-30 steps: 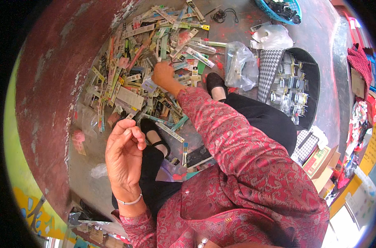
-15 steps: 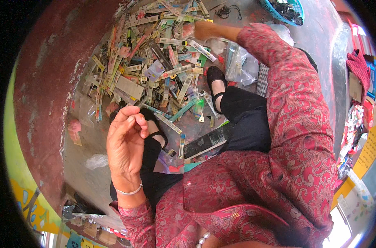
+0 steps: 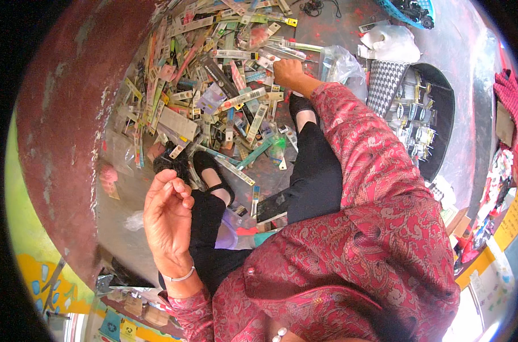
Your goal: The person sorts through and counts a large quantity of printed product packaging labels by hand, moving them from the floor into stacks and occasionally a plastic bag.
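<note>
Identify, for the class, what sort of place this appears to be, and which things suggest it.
Possibly a small shop or storeroom: a heap of slim packets on the floor, a houndstooth-patterned box of clear packages, and a blue plastic basket of black items.

Heap of slim packaged strips (image 3: 219, 75), left of the clear plastic bag (image 3: 350, 68)
Pale, green and dark pieces overlap at many angles, some lying near the bag.

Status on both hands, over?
Left hand raised, loosely curled. Right hand at right edge of packet pile, grip hidden. Clear plastic bag close to its right.
</note>
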The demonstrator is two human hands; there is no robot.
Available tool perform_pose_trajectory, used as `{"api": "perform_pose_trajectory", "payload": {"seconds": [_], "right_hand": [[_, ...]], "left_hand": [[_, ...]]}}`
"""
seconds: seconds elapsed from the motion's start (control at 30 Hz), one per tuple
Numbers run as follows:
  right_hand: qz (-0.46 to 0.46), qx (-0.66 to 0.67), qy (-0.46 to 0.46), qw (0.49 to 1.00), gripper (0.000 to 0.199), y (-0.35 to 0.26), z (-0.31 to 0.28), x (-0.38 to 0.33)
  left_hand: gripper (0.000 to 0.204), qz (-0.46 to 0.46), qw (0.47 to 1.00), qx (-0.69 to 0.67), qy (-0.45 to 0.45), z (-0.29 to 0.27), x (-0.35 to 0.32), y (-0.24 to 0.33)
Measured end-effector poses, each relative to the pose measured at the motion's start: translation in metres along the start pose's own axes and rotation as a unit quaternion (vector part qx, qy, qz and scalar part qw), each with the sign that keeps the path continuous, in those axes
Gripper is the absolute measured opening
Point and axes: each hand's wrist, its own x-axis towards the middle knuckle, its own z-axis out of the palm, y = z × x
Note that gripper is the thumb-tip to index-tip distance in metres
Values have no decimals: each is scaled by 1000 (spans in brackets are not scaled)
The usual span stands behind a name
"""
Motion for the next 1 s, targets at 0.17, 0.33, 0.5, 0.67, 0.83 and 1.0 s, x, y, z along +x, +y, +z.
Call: {"api": "perform_pose_trajectory", "payload": {"seconds": [0.17, 0.33, 0.5, 0.67, 0.83, 1.0], "right_hand": [[-15, -1, 31, 999, 20, 7, 0, 6], [-133, -25, -72, 988, 18, -27, 20, 9], [-200, 143, -101, 964, 40, -113, -3, -21], [-283, 294, -47, 912, 44, -132, -14, -17], [-16, 141, 23, 990, 35, -53, -15, 7], [-22, 14, 106, 994, 15, -8, 22, 9]], "left_hand": [[19, -2, 1000, 10, 12, 1, 2, -4], [20, -16, 1000, 22, -1, 9, 8, -7], [20, -25, 999, 29, -5, 15, 11, -10], [19, -31, 999, 38, -3, 18, 16, -14], [19, -28, 999, 39, -6, 19, 14, -12], [19, -35, 998, 44, -23, 23, 14, -16]]}}
